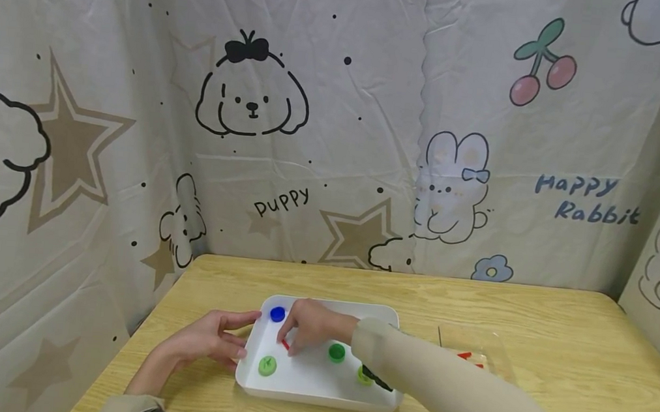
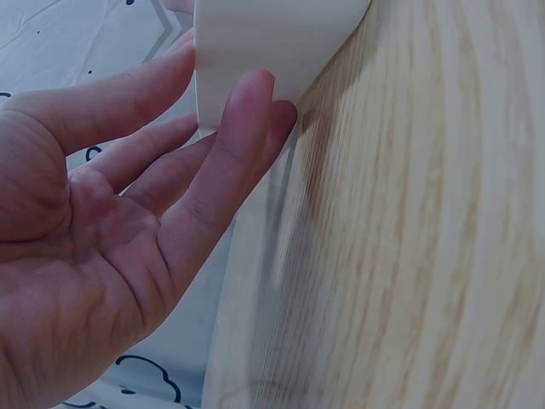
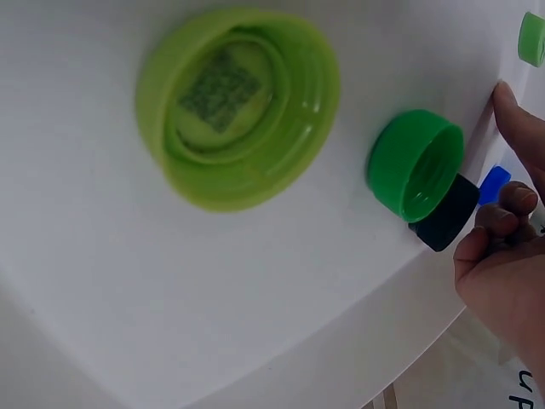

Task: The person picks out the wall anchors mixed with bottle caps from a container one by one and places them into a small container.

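A white tray point(image 1: 313, 397) holds several bottle caps. My left hand point(image 1: 209, 339) is at the tray's left side, its nearly straight fingers touching the outer wall; the left wrist view shows fingertips point(image 2: 249, 95) against the white wall. My right hand point(image 1: 310, 325) reaches down into the tray, with a small red stick point(image 1: 286, 345) between thumb and finger. Near it are a blue cap point(image 1: 277, 314), a light green cap point(image 1: 267, 365) and a green cap point(image 1: 337, 352). A yellow-green cap point(image 3: 238, 111) lies open side up, close to the right wrist camera.
Right of the tray, a clear plastic box point(image 1: 496, 351) with red sticks point(image 1: 464, 356) stands partly behind the right sleeve point(image 1: 444, 379). A dark cap point(image 3: 447, 215) lies beside the green one in the right wrist view. A printed curtain hangs behind the wooden table point(image 1: 230, 272).
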Motion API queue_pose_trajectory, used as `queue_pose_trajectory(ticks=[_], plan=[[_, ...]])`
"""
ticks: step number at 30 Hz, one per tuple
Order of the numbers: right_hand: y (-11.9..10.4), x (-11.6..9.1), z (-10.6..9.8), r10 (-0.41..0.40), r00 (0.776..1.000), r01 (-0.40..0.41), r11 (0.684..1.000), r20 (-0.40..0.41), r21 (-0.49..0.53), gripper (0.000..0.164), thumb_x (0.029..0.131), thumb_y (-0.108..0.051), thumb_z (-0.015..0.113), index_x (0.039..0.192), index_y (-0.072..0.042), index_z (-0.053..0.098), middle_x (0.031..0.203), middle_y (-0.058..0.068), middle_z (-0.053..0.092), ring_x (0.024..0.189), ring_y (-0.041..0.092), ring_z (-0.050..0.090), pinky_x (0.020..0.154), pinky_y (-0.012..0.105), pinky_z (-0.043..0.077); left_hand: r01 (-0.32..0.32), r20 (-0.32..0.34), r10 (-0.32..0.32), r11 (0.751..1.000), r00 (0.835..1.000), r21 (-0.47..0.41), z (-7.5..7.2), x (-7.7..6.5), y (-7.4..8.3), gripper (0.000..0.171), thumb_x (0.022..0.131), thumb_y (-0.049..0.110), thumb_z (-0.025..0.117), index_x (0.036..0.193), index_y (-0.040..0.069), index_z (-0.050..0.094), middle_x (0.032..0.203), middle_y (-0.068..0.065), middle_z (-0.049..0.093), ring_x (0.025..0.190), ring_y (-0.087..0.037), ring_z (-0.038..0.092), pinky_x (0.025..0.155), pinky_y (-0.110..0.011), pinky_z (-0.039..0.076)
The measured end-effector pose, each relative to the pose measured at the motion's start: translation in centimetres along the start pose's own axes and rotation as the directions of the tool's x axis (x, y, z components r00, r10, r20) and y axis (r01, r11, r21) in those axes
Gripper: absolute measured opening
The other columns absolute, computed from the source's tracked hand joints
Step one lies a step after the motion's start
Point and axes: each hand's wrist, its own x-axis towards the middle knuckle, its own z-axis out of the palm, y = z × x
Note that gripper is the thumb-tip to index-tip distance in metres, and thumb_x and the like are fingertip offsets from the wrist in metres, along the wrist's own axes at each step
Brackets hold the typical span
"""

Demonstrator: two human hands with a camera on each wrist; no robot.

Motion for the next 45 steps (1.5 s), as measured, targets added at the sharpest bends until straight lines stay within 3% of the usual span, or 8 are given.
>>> queue_pose_trajectory(ticks=[8, 12, 17, 21, 29, 45], plan=[[0.1, -0.4, 0.2, -0.048, 0.999, 0.048, 0.998, -0.008, 0.043, 0.023, 0.081, -0.007, 0.093, 0.103, -0.014, 0.087, 0.091, -0.009, 0.078, 0.074, 0.004, 0.05, 0.068, 0.018, 0.041, 0.016, -0.012, -0.016, 1.0, 1.0, -0.003, 0.2, 0.1, -0.3, 0.083, 0.091, 0.004, 0.081, 0.162, -0.002, 0.036, 0.164, -0.03, 0.033, 0.118, -0.036, 0.07, 0.081, -0.049, 0.064], [-0.1, -0.9, -0.1, -0.054, 0.999, 0.054, 0.995, -0.008, 0.081, 0.023, 0.082, -0.007, 0.092, 0.104, -0.013, 0.086, 0.088, -0.01, 0.074, 0.077, 0.004, 0.048, 0.071, 0.018, 0.041, 0.01, -0.004, -0.01, 1.0, 1.0, -0.008, 0.2, 0.0, -0.3, 0.083, 0.092, 0.003, 0.08, 0.162, -0.003, 0.035, 0.161, -0.031, 0.037, 0.116, -0.035, 0.07, 0.081, -0.049, 0.064], [0.0, -1.2, -0.5, -0.079, 0.997, 0.08, 0.987, -0.016, 0.14, 0.02, 0.085, -0.004, 0.089, 0.103, -0.011, 0.086, 0.064, -0.009, 0.049, 0.066, 0.007, 0.042, 0.061, 0.019, 0.034, 0.001, 0.004, -0.001, 1.0, 1.0, -0.011, 0.2, -0.1, -0.3, 0.084, 0.092, 0.001, 0.078, 0.162, -0.004, 0.033, 0.16, -0.032, 0.038, 0.116, -0.036, 0.07, 0.081, -0.05, 0.064], [0.0, -1.5, -0.9, -0.105, 0.994, 0.108, 0.979, -0.027, 0.175, 0.019, 0.085, -0.004, 0.089, 0.103, -0.008, 0.086, 0.059, -0.007, 0.032, 0.061, 0.009, 0.036, 0.058, 0.02, 0.029, -0.002, 0.002, 0.002, 1.0, 1.0, -0.011, 0.3, -0.1, -0.2, 0.084, 0.092, 0.001, 0.078, 0.162, -0.004, 0.033, 0.162, -0.032, 0.035, 0.117, -0.037, 0.07, 0.081, -0.05, 0.064], [0.0, -2.7, -1.2, -0.11, 0.993, 0.115, 0.955, -0.033, 0.275, 0.02, 0.084, -0.002, 0.088, 0.104, -0.005, 0.085, 0.057, -0.007, 0.03, 0.058, 0.009, 0.033, 0.056, 0.021, 0.028, 0.002, -0.006, -0.002, 1.0, 1.0, -0.001, 0.3, 0.0, -0.1, 0.084, 0.092, 0.002, 0.079, 0.162, -0.004, 0.034, 0.164, -0.032, 0.032, 0.118, -0.037, 0.069, 0.081, -0.05, 0.064], [-0.5, -5.0, -3.0, -0.026, 0.997, 0.057, 0.89, -0.075, 0.453, 0.025, 0.086, -0.005, 0.087, 0.111, -0.006, 0.084, 0.065, -0.004, 0.034, 0.064, 0.014, 0.036, 0.059, 0.025, 0.031, 0.006, -0.017, -0.005, 1.0, 1.0, 0.012, 0.4, 0.0, 0.0, 0.084, 0.091, 0.002, 0.08, 0.162, -0.004, 0.034, 0.163, -0.032, 0.034, 0.12, -0.039, 0.068, 0.081, -0.051, 0.064]])
